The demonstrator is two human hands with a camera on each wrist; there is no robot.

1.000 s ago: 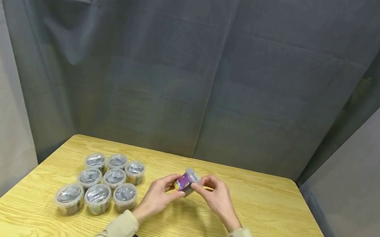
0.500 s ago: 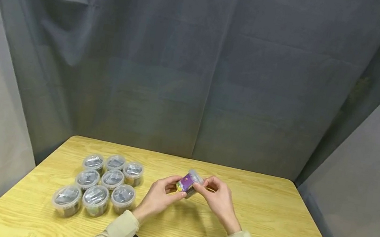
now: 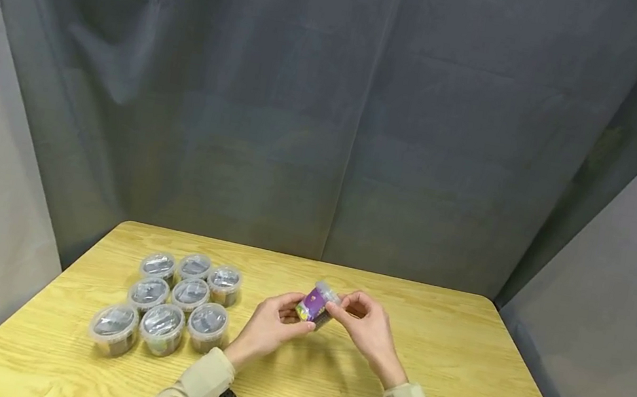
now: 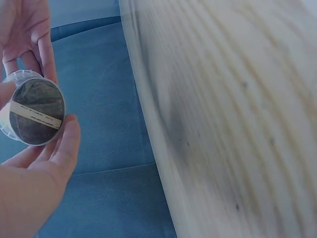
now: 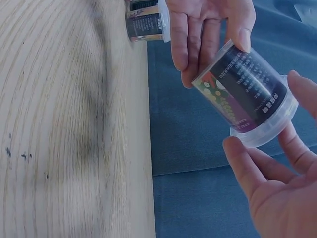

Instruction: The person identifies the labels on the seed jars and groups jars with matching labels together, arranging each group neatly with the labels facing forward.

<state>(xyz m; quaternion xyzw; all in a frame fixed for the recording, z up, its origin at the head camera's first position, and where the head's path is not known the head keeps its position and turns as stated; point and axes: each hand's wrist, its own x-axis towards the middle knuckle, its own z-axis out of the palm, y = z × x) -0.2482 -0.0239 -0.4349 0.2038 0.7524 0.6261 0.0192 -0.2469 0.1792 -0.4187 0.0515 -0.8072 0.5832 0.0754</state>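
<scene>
The purple-labelled tub [image 5: 245, 94] bears small white print, seemingly too blurred to read.

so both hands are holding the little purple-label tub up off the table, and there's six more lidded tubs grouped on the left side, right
Not quite: the group holds eight lidded tubs, not six, as the head view shows. The rest stands: the left hand and the right hand hold the purple-label tub between them above the table, and the group sits on the left side.
</scene>
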